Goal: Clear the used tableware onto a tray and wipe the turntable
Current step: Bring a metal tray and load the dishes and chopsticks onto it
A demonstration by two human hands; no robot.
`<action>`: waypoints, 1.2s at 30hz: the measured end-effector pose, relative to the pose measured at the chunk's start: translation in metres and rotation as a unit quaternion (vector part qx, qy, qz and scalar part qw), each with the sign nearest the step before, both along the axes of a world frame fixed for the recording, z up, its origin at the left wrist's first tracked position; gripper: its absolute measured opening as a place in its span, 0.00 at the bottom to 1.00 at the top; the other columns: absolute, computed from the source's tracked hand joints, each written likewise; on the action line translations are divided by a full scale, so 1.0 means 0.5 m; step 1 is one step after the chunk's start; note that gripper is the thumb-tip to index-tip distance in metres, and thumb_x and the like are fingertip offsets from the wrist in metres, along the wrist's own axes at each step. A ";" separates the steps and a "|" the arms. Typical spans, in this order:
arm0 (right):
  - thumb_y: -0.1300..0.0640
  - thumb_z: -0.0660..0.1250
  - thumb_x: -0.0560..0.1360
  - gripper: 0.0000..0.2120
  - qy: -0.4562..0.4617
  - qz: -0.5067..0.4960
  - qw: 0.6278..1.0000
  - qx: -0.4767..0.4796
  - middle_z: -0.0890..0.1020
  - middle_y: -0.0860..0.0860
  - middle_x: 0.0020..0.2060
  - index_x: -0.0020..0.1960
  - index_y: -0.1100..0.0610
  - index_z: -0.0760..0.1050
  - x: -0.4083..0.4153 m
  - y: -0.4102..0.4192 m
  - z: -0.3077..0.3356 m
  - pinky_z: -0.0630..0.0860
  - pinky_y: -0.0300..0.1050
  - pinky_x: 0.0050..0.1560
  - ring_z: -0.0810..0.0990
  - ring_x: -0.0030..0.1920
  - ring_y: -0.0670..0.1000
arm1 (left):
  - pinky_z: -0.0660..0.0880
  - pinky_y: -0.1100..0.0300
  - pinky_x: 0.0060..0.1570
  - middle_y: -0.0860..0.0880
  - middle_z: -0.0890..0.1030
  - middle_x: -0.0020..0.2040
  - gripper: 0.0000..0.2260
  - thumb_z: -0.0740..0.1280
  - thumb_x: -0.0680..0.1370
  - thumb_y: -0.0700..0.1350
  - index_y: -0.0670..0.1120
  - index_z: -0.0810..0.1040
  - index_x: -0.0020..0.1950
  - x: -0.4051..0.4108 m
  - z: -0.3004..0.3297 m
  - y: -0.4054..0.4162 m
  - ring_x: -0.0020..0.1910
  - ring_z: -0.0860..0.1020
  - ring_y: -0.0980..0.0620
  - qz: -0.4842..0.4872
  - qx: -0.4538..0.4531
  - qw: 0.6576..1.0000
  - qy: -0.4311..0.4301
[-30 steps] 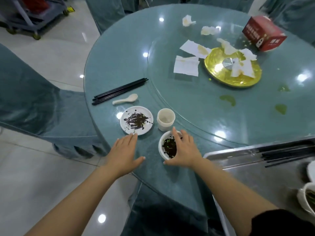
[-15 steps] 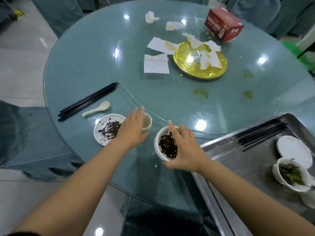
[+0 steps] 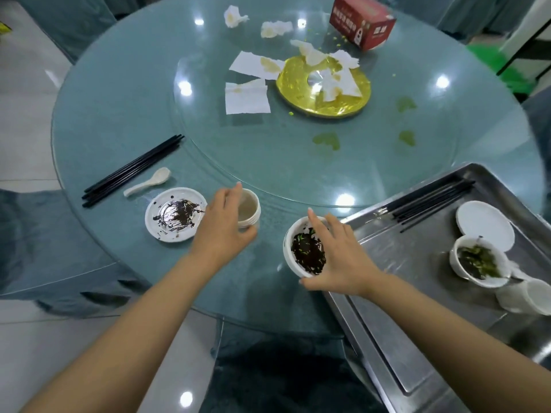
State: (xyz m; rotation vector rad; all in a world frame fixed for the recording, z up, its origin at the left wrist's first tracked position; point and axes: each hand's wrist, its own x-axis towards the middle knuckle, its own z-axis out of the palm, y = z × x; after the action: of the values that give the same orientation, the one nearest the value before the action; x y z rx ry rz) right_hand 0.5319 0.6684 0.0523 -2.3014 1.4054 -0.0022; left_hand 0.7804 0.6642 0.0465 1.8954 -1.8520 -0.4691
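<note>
Across the whole round counter [image 3: 119,114] the mess is still mostly in place. Going big to small: the glass turntable [image 3: 268,162] carries a gold disc [image 3: 298,90] at about 12 o'clock, stained napkins [image 3: 247,96] around it and green smears [image 3: 326,141]. A steel tray [image 3: 417,257] sits at 4 o'clock, overlapping the counter edge, already holding black chopsticks, a plate, a bowl of greens and a cup. At 9 o'clock lie more chopsticks [image 3: 131,171], a spoon [image 3: 147,181] and a sauce-smeared saucer [image 3: 175,214].

Now the hands. The right hand [image 3: 337,257] grips the dirty bowl [image 3: 304,248] by its rim, fingers curled over the far side, thumb on the near edge, right beside the tray. The left hand [image 3: 223,228] is wrapped around the small white cup [image 3: 249,211] between saucer and bowl.

What could go wrong imo: that bowl has dark gunk inside and is held from one side only, so tipping it over the tray lip could dump sauce on the counter. Lifting two things at once splits attention too, and the cup could clip the saucer.

Compared with half a second ago, the left hand has closed further round the cup, and the bowl has slid nearer the tray.
</note>
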 end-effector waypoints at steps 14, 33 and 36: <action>0.36 0.73 0.61 0.58 -0.021 -0.065 0.998 0.013 0.53 0.50 0.73 0.76 0.43 0.35 -0.353 0.085 0.054 0.57 0.52 0.70 0.52 0.72 0.55 | 0.68 0.51 0.63 0.46 0.65 0.70 0.37 0.71 0.72 0.50 0.44 0.58 0.76 -0.365 0.053 0.103 0.65 0.68 0.44 -0.108 0.016 0.994 -0.021; 0.37 0.73 0.61 0.57 0.003 -0.025 0.999 0.029 0.52 0.51 0.73 0.77 0.44 0.39 -0.784 -0.047 0.030 0.61 0.53 0.69 0.54 0.71 0.57 | 0.67 0.54 0.65 0.46 0.61 0.71 0.37 0.69 0.73 0.49 0.45 0.54 0.77 -0.788 0.006 0.066 0.67 0.67 0.45 -0.027 0.104 0.994 -0.025; 0.34 0.71 0.60 0.57 0.033 0.013 0.999 0.012 0.54 0.51 0.72 0.76 0.43 0.39 -0.779 -0.069 0.008 0.65 0.53 0.67 0.57 0.69 0.55 | 0.67 0.53 0.65 0.47 0.61 0.71 0.37 0.69 0.74 0.48 0.45 0.53 0.78 -0.794 -0.003 0.051 0.67 0.67 0.45 -0.033 0.106 0.994 -0.021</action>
State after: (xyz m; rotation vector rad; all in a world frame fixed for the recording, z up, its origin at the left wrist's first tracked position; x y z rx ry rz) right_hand 0.1422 0.6339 0.0561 -2.3188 1.3997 0.0996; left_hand 0.3833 0.6896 0.0449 1.9967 -1.9656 -0.6756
